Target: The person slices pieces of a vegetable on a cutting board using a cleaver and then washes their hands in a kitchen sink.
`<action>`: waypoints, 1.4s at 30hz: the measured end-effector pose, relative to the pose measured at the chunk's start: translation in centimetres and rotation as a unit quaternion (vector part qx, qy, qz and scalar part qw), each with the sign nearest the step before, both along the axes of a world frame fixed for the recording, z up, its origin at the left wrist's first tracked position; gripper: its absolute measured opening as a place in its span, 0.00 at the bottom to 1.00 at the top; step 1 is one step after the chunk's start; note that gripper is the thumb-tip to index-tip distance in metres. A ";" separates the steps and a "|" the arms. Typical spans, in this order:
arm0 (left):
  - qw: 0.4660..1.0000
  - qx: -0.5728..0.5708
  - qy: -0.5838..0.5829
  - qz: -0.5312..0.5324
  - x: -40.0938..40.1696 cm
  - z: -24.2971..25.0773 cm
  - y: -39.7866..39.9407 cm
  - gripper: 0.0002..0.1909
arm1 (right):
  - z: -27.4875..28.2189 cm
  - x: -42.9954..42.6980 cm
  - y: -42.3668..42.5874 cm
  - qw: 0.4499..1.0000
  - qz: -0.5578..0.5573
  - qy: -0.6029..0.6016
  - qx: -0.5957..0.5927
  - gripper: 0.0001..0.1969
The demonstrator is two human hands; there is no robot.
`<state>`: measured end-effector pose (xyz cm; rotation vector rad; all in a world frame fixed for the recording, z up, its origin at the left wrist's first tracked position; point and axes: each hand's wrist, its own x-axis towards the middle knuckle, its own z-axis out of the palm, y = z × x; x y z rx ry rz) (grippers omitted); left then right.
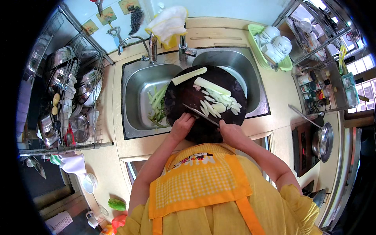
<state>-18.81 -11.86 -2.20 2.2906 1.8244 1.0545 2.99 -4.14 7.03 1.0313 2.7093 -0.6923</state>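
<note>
A round dark cutting board (182,94) lies across the divider of a double steel sink. My right hand (232,133) grips the handle of a kitchen knife (202,115), whose blade points to the upper left over the board. My left hand (183,126) is at the board's near left edge beside the blade, fingers bent; whether something is under them is hidden. Pale green slices (218,102) lie in a heap on the board's right. Above them rest one peeled pale green stalk piece (213,86) and another long piece (189,75). A small pinkish bit (197,87) lies close by.
Green trimmings (158,105) lie in the left sink basin (136,88). Behind the sink stand two faucets (152,48), one with a cloth (169,22) over it. A green basket (254,32) of bowls is at the back right. A wire rack (100,129) with pots stands left, an induction cooker (302,147) right.
</note>
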 end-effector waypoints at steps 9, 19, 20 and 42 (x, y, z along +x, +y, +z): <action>1.000 -0.005 0.004 0.006 -0.1 -0.2 -0.2 0.09 | -0.1 0.4 -0.3 1.000 -0.004 -0.001 -0.017 0.07; 1.000 0.007 -0.007 -0.007 -0.2 -0.3 0.1 0.07 | -0.1 1.4 0.1 0.999 -0.038 0.017 -0.027 0.10; 0.999 0.014 -0.045 0.005 -0.2 -0.1 0.2 0.07 | 0.4 1.8 0.1 0.999 -0.041 0.018 -0.027 0.10; 0.964 -0.241 -0.054 -0.099 0.6 3.1 14.1 0.07 | 0.3 5.8 0.8 0.995 -0.030 0.003 0.096 0.10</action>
